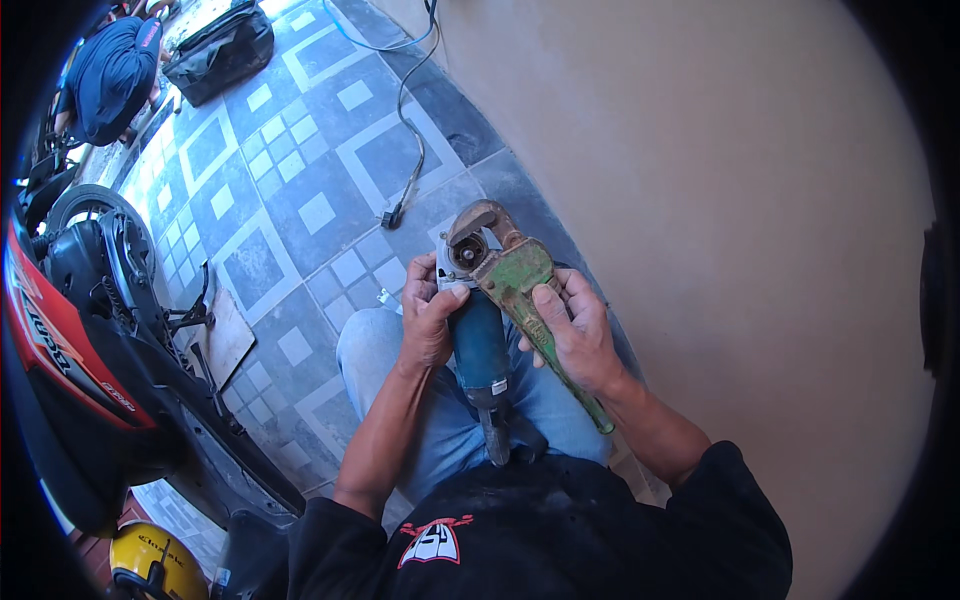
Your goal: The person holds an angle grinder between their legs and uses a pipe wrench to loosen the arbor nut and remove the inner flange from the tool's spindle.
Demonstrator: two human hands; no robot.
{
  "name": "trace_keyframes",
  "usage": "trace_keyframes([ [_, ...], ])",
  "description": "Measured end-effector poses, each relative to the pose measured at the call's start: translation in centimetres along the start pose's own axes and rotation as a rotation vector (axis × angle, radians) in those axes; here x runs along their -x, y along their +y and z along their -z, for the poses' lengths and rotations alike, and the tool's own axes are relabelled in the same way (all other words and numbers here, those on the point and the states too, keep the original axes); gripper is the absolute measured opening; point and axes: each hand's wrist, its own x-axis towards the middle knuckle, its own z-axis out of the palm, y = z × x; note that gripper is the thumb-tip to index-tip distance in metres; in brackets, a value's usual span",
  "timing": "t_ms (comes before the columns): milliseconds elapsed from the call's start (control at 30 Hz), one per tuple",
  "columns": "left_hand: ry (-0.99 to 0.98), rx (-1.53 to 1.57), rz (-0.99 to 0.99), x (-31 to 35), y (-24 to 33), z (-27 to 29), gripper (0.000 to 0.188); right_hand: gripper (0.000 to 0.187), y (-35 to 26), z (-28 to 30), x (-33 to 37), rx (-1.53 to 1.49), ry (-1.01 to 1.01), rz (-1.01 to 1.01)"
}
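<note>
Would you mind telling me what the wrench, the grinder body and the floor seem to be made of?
Wrench: apparently metal, with worn green paint and rusty brown jaws. Grinder: body looks like matte blue plastic; the head is bare grey metal. Floor: seemingly ceramic tile, grey with pale printed squares and visible joints.

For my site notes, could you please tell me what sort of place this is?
Probably a home porch or a small repair spot. A motorcycle is parked on the patterned tile floor, a tool bag lies nearby, and both hands work an angle grinder with a green pipe wrench.

Patterned tile floor (300, 150) — black bag (220, 45), plug (390, 215), flat board (225, 335)
</note>
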Motion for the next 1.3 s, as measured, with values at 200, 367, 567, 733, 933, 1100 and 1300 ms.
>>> trace_keyframes([
  [200, 0.002, 0.004, 0.0, -0.2, 0.1, -0.1, 0.06, 0.042, 1.0, -1.1, 0.5, -0.02, 0.041, 0.05],
  [367, 0.014, -0.006, -0.01, -0.3, 0.1, 0.0, 0.06, 0.042, 1.6, -1.8, 1.0, -0.154, 0.106, 0.025],
  [567, 0.025, 0.004, -0.024, -0.3, 0.3, -0.3, 0.058, 0.04, 2.5, -2.7, 1.0, -0.186, 0.117, -0.035],
  [733, 0.043, -0.038, -0.023, 0.0, 0.7, -0.7, 0.058, 0.04, 2.7, -3.7, 1.0, -0.086, 0.167, 0.037],
  [933, 0.038, -0.097, -0.032, 0.0, 0.7, -0.6, 0.058, 0.04, 2.8, -3.6, 1.0, -0.011, 0.109, 0.04],
  [1100, -0.004, -0.072, -0.04, 0.0, 0.5, -0.1, 0.059, 0.04, 2.6, -3.6, 1.2, -0.025, 0.048, -0.01],
  [1300, -0.042, -0.075, -0.034, 0.3, 0.5, -0.1, 0.062, 0.038, 2.2, -4.3, 1.6, -0.066, 0.079, -0.038],
])
